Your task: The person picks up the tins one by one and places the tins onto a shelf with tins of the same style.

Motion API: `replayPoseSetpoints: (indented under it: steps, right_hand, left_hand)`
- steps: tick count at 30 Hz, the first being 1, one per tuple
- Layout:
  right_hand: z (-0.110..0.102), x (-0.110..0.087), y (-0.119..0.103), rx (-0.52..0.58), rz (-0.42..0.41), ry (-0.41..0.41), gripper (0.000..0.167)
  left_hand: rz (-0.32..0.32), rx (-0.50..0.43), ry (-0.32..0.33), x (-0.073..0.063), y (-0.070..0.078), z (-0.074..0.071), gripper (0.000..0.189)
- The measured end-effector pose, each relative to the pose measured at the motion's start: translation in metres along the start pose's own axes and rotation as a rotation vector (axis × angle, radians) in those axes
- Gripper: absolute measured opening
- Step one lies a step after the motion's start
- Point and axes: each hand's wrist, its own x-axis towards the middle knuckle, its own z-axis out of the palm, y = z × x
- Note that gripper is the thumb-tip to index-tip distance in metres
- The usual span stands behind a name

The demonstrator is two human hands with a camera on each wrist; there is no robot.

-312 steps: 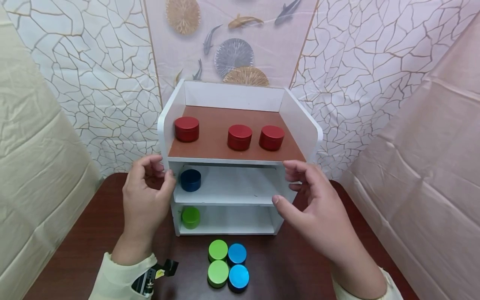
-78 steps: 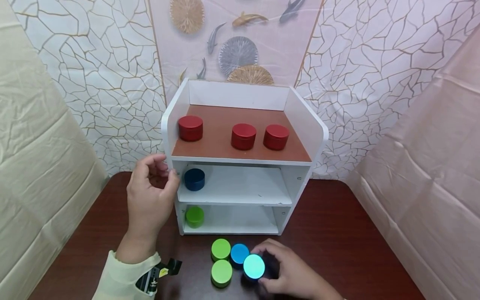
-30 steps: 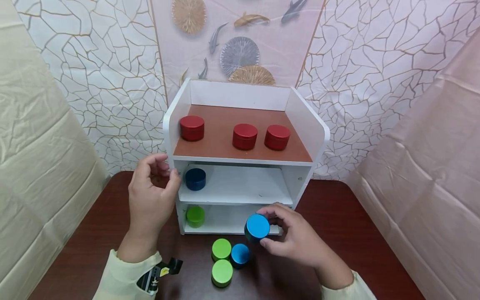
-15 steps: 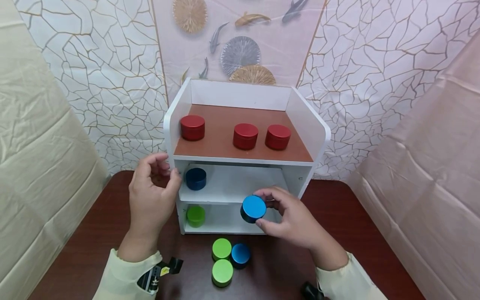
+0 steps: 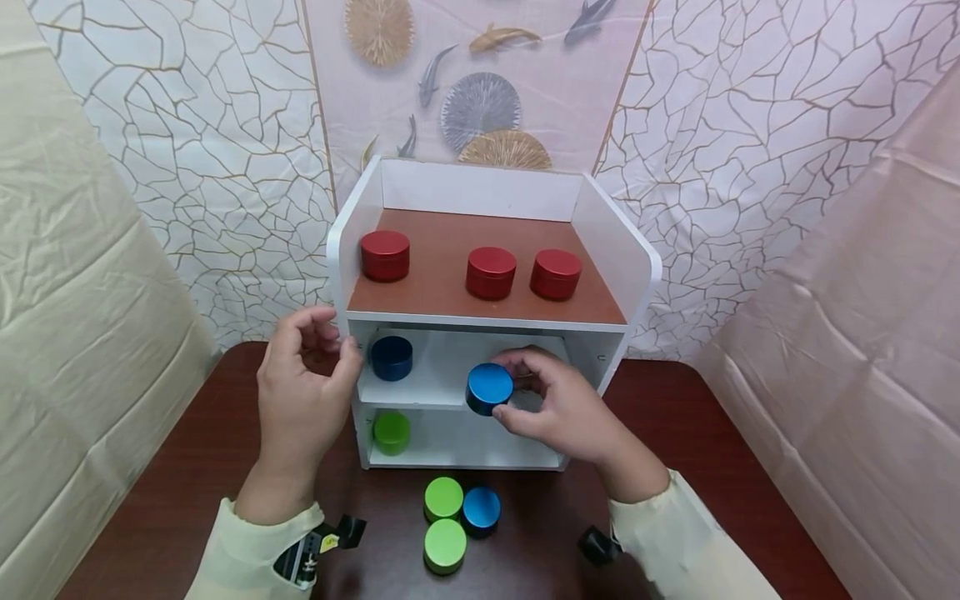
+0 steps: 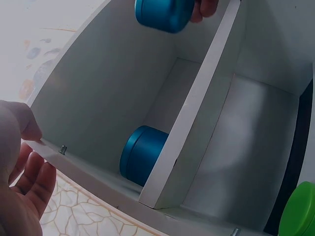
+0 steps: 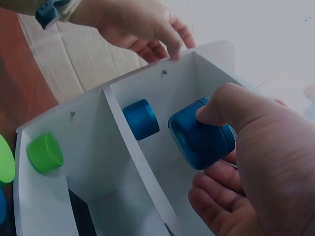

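My right hand (image 5: pixel 558 408) grips a blue round tin (image 5: pixel 490 387) between thumb and fingers, in front of the middle shelf's opening. In the right wrist view, the held tin (image 7: pixel 202 132) is tilted inside the hand's grasp. My left hand (image 5: pixel 303 396) holds the left side panel of the white shelf unit (image 5: pixel 465 321), thumb at the front edge and fingers curled on the outer side. A darker-looking blue tin (image 5: pixel 392 358) stands at the left of the middle shelf. Below it, a green tin (image 5: pixel 392 433) sits on the bottom shelf.
Three red tins (image 5: pixel 491 273) stand on the brown top shelf. On the dark wooden table (image 5: pixel 360 508) before the unit are two green tins (image 5: pixel 445 546) and one blue tin (image 5: pixel 481 511). Patterned cloth (image 5: pixel 202 167) hangs behind and beside the unit.
My right hand has reached down, taken a blue tin from the group on the table, and carried it up and leftward to the middle shelf. The left hand stays at the side panel.
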Motion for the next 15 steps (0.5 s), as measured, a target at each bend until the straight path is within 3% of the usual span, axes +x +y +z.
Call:
replayPoseSetpoints:
  steps: [15]
  right_hand:
    - [0.009,0.031,0.009,-0.132,0.088,0.024,0.059]
  left_hand:
    - [0.012,-0.003,0.001,0.001,-0.001,0.0,0.041]
